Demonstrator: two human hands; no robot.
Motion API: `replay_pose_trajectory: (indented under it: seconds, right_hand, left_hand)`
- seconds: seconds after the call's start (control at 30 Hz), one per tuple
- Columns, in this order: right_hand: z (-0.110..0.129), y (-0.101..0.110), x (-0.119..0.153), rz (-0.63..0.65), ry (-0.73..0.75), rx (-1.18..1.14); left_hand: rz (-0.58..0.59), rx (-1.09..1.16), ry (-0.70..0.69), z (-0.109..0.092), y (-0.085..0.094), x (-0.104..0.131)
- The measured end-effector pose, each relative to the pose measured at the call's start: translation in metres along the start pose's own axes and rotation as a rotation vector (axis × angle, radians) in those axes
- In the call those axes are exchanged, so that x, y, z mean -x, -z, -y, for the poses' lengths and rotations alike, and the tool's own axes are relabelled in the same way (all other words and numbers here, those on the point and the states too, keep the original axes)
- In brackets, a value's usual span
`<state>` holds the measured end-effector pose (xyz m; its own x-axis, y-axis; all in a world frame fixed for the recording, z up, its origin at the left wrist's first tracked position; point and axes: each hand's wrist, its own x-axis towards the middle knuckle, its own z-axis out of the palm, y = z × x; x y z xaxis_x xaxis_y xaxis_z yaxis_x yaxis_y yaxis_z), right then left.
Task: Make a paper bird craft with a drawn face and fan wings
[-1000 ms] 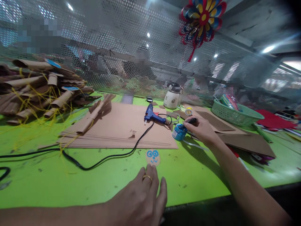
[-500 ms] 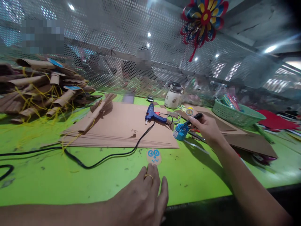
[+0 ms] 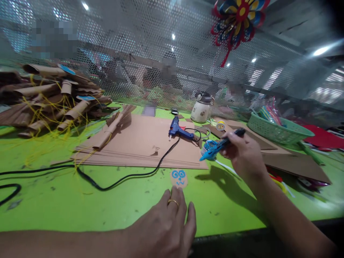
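Note:
My right hand (image 3: 247, 154) is closed around a dark-handled paintbrush (image 3: 219, 146), its front end coated in blue and pointing down to the left. Just behind the brush stands a small jar of blue paint (image 3: 209, 148), partly covered by it. A little cardboard disc (image 3: 179, 178) lies on the green table, painted with blue ringed eyes, a nose and a wavy mouth. My left hand (image 3: 166, 222), with a ring on one finger, rests flat, fingers stretched, fingertips at the disc's lower edge.
Cardboard sheets (image 3: 139, 132) carry a blue glue gun (image 3: 178, 130) and a rolled paper bundle (image 3: 111, 130). A black cord (image 3: 129, 177) crosses the table. Rolls with yellow strings (image 3: 53, 96) pile up left. A white bottle (image 3: 201, 107) and green basket (image 3: 279, 129) stand behind.
My right hand has lifted the paintbrush out of the blue jar and brought its blue tip to the jar's near side. My left hand and the disc stay together.

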<state>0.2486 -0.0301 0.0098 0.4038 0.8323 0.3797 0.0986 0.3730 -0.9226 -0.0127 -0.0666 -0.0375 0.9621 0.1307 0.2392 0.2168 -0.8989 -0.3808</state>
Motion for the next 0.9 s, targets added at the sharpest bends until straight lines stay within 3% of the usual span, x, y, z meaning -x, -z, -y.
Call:
replay_pose_trajectory:
  seconds: [0.13, 0.23, 0.43, 0.9]
  right_hand:
    - [-0.007, -0.009, 0.021, 0.369, -0.078, 0.143]
    - [-0.008, -0.01, 0.027, 0.475, -0.08, 0.207]
    - [-0.003, -0.016, 0.031, 0.533, -0.087, 0.211]
    - [-0.005, -0.02, 0.032, 0.54, -0.069, 0.239]
  left_hand:
    - [-0.027, 0.003, 0.014, -0.002, -0.006, 0.0]
    - [-0.048, 0.004, 0.031, -0.002, -0.008, 0.0]
    - [-0.034, 0.006, 0.026, -0.001, -0.006, 0.0]
    - [-0.044, -0.005, 0.033, -0.001, -0.006, 0.0]
